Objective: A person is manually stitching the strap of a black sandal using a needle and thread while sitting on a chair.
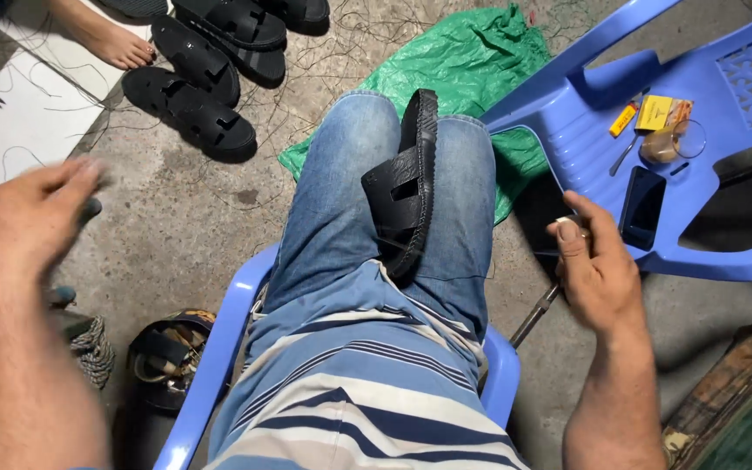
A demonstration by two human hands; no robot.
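the floor (pixel 184 218) was bare grey concrete, stained and strewn with loose threads. a green plastic sheet (pixel 472 61) lay on it. a blue plastic chair (pixel 585 113) stood at right. a white board (pixel 28 113) lay at upper left.

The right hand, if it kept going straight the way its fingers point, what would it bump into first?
Probably the dark phone lying on the blue plastic chair. The right hand points up toward it, though depth is hard to judge.
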